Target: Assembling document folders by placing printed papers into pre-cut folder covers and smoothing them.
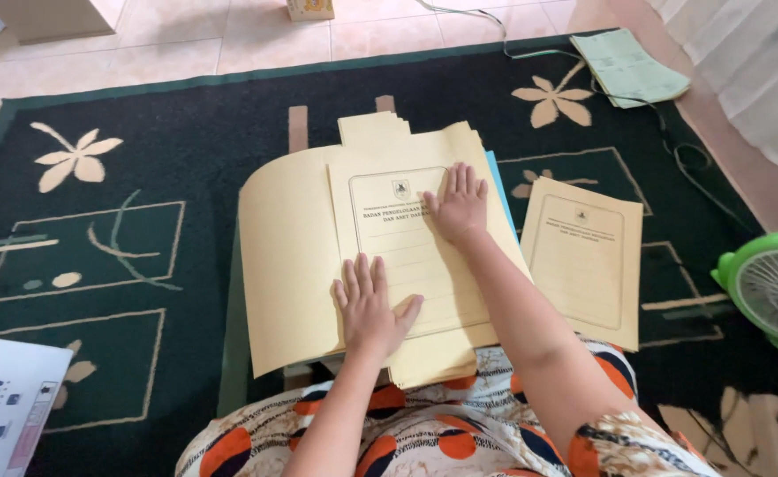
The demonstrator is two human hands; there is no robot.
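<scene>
A person is sitting on a dark green floral rug [142, 265], pressing both hands flat on a stack of tan paper folders [301, 256] lying just in front of their lap. The left hand [370, 305] is resting palm down, fingers spread, on the near part of the top folder's printed cover. The right hand [460, 203] is lying flat farther away, near the cover's far right corner. Neither hand is gripping anything. The cover's long axis is running near to far. A separate tan folder [583, 261] is lying just to the right, nearer the right hand. A green fan [773, 287] is sitting at the right edge.
</scene>
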